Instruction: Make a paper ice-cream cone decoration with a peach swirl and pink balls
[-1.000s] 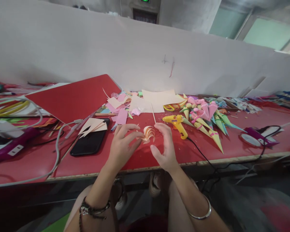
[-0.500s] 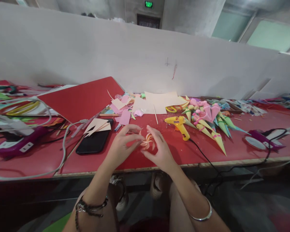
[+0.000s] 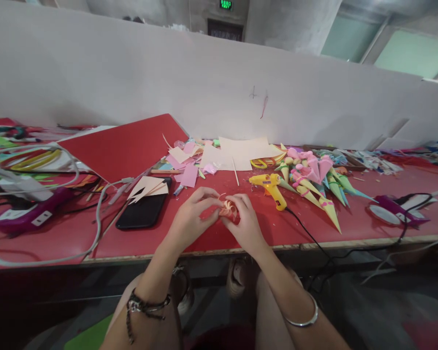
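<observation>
Pinching the near side of a curled paper piece (image 3: 228, 211), the left hand (image 3: 196, 214) brings thumb and fingertips together, while the right hand (image 3: 245, 221) bends thumb and fingers round its other side. It sits between the two hands, above the red tabletop (image 3: 211, 239); the light grip seems chosen to spare thin paper from creasing. Its pale peach strips bow outward like narrow petals, though the fingers cover much of it and I cannot tell how the strips are joined.

The yellow glue gun (image 3: 268, 187) lies on its side, smooth plastic, nozzle toward the left, likely put there to be within the right hand's reach. Flat, pointed cream cut-outs (image 3: 149, 188) rest on the glossy black phone (image 3: 138, 214), perhaps to keep them apart from the pink scraps (image 3: 189, 176). A slim pale stick (image 3: 235, 172) lies beyond the hands, near matte cream sheets (image 3: 241, 151). To the right, slender tapering cones (image 3: 328, 211) in yellow and green are heaped with pink pieces.
</observation>
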{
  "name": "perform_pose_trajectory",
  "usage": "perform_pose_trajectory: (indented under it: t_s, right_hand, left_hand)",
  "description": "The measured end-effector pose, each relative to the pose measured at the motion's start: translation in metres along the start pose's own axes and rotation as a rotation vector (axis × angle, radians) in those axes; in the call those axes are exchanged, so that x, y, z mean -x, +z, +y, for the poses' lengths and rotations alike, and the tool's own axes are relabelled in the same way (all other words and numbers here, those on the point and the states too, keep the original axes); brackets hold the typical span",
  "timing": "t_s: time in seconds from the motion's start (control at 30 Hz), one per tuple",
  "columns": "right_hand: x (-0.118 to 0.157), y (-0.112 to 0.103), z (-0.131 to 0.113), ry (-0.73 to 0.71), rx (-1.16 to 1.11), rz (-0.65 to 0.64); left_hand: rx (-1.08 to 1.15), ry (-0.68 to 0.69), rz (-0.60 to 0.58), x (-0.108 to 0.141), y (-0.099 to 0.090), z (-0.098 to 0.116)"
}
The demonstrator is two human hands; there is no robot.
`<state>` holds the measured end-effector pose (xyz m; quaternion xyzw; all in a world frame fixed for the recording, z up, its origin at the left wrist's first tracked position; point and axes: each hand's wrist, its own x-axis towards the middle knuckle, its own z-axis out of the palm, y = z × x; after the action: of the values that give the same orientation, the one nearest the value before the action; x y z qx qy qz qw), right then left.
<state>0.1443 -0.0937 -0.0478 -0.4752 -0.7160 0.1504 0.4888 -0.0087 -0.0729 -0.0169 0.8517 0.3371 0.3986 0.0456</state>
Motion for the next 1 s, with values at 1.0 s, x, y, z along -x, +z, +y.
perform_pose_trajectory:
  t_s: [1.0]
  right_hand:
    - [-0.002,0.004,0.006,0.154,0.014,0.024]
  left_hand:
    - [-0.701,-0.599,0.214,0.025,-0.051,-0.089]
